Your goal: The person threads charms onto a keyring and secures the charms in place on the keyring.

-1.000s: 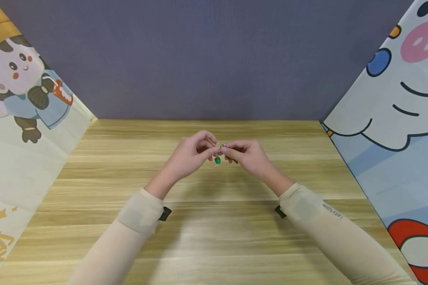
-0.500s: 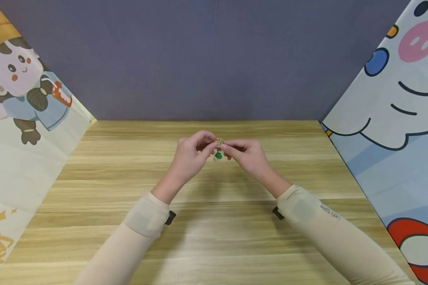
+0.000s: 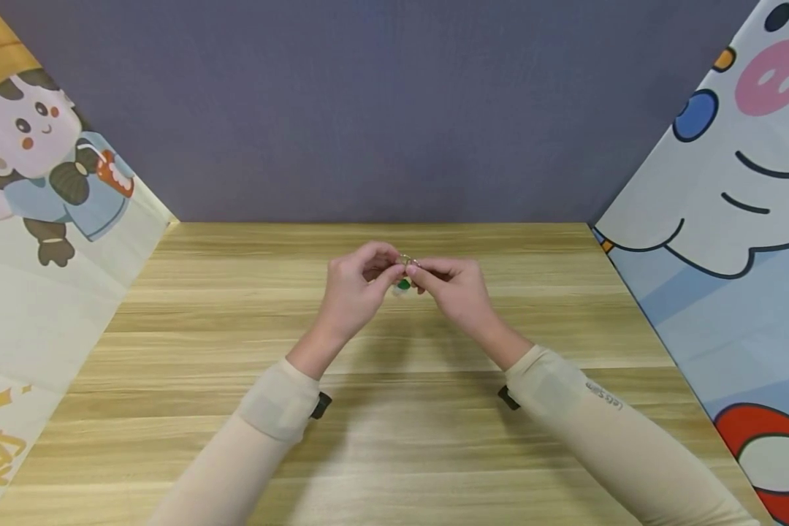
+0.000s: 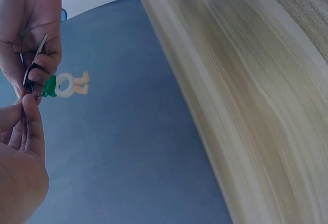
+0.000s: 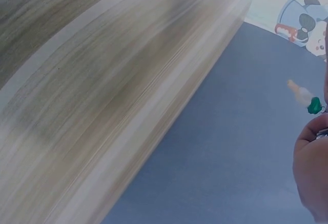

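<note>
My left hand (image 3: pixel 358 281) and right hand (image 3: pixel 462 286) meet fingertip to fingertip above the far half of the table. Between them is a small metal key ring (image 3: pixel 405 259), pinched by the left thumb and fingers. A little figure charm (image 4: pixel 64 85) with a green top, a white ring-shaped body and beige legs dangles below the fingertips. In the left wrist view, curled right fingers hold a slim shiny metal piece (image 4: pixel 38 55); its kind is not clear. The left fingertips (image 4: pixel 32 106) press close beside its lower end. Fingers hide most of the join.
The wood-grain table (image 3: pixel 408 453) spreads beneath both forearms. A plain blue-grey panel (image 3: pixel 394 109) rises behind its far edge. Printed cartoon panels stand at the left (image 3: pixel 46 292) and right (image 3: pixel 697 241). A dark wrist camera (image 3: pixel 321 405) sits under the left cuff.
The left forearm has shifted slightly right and forward. The charm has turned and risen a little, showing more white. A dark bit below the right fingers has dropped from sight.
</note>
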Demonstrator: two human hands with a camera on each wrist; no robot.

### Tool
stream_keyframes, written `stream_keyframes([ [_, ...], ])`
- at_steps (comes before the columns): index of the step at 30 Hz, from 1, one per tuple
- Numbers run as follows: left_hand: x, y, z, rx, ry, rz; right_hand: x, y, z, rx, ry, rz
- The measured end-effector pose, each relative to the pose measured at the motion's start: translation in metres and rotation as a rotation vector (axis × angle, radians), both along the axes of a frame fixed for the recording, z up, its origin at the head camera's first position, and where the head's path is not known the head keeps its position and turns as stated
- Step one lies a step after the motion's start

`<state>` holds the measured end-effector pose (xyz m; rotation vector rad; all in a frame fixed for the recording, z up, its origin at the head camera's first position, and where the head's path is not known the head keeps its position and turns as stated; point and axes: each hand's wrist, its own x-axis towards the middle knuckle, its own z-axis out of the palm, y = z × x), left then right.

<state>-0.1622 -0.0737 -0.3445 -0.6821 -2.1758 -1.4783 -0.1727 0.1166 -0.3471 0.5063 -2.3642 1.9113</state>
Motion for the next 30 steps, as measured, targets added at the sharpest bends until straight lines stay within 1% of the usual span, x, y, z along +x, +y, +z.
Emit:
stream_keyframes([
  [7, 0.0010, 0.0005, 0.0008, 0.000, 0.018, -0.005, 0.0011, -0.0008, -0.0012, 0.002, -0.024, -0.018],
  [11, 0.0015, 0.0010, 0.0019, 0.027, 0.039, -0.012, 0.0024, -0.0012, -0.0004, -0.007, -0.048, -0.023],
  [13, 0.0017, 0.0013, 0.0024, 0.045, 0.036, -0.012, 0.0029, -0.0013, 0.0003, -0.008, -0.053, -0.023],
  [15, 0.0018, 0.0016, 0.0028, 0.070, 0.014, -0.008, 0.0028, -0.0011, 0.0007, 0.004, -0.046, -0.022],
  [18, 0.0019, 0.0022, 0.0038, 0.113, -0.041, 0.002, 0.0026, -0.0003, 0.0018, 0.017, -0.032, -0.027],
  [24, 0.0021, 0.0034, 0.0067, 0.184, -0.135, 0.024, 0.0015, 0.0008, 0.0032, -0.015, -0.048, -0.061],
  [27, 0.0027, 0.0037, 0.0079, 0.192, -0.173, 0.031, 0.0025, 0.0005, 0.0034, -0.024, -0.039, -0.047],
  [30, 0.0038, 0.0043, 0.0091, 0.190, -0.215, 0.038, 0.0042, -0.0009, 0.0035, -0.041, -0.030, -0.008],
])
